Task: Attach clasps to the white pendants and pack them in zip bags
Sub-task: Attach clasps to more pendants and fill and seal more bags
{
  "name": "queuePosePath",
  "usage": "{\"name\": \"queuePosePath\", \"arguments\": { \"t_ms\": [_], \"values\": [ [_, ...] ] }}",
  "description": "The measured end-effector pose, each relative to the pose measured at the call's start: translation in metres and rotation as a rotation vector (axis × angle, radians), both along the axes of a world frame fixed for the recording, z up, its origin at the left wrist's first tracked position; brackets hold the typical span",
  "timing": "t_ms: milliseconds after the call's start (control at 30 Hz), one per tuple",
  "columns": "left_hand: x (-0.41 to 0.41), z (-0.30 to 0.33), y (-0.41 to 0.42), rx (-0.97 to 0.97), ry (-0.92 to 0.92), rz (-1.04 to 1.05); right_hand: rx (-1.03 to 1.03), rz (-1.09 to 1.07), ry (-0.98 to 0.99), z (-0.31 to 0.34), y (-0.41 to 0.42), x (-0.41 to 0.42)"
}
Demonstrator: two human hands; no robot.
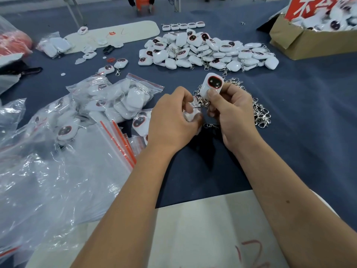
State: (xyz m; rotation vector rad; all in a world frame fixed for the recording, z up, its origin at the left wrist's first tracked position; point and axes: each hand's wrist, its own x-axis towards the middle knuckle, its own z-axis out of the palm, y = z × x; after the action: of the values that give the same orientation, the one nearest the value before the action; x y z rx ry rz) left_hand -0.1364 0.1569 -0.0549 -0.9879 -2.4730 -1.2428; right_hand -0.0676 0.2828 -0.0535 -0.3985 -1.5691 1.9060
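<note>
At the frame's centre, the right hand (231, 111) is gripping a white pendant (211, 86) upright, steadying its lower loop, while the left hand (174, 117) is pinching what seems a clasp (195, 107) toward it.

A table covered in dark blue cloth (309, 132) carries a heap of white pendants (208, 52) at its middle, a tangle of metal clasps (260, 113) nearer, filled zip bags (116, 97) at left, and a cardboard box (301, 40) at far right.
</note>
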Motion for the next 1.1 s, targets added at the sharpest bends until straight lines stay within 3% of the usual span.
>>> {"name": "queuePosePath", "arguments": {
  "t_ms": [333,467,600,733,800,867,933,1100],
  "values": [
    [0.004,0.012,-0.003,0.397,-0.159,0.09,-0.002,0.082,0.08,-0.003,-0.004,-0.001],
    [0.004,0.014,-0.004,0.481,-0.17,0.129,0.106,0.1,0.004,-0.005,-0.007,-0.001],
    [0.007,0.015,-0.005,0.536,-0.01,0.205,0.355,0.082,-0.096,-0.004,-0.011,0.0],
    [0.01,0.015,-0.006,0.464,0.269,0.222,0.631,0.046,-0.137,-0.003,-0.016,0.0],
    [0.011,0.015,-0.006,0.442,0.359,0.223,0.669,0.009,-0.114,-0.003,-0.018,-0.001],
    [0.011,0.015,-0.006,0.446,0.403,0.234,0.601,-0.08,-0.074,-0.004,-0.018,0.0],
    [0.011,0.015,-0.006,0.45,0.416,0.247,0.664,-0.131,-0.067,-0.003,-0.017,0.001],
    [0.012,0.016,-0.006,0.455,0.414,0.257,0.881,0.075,-0.047,0.0,-0.02,-0.001]
  ]
}}
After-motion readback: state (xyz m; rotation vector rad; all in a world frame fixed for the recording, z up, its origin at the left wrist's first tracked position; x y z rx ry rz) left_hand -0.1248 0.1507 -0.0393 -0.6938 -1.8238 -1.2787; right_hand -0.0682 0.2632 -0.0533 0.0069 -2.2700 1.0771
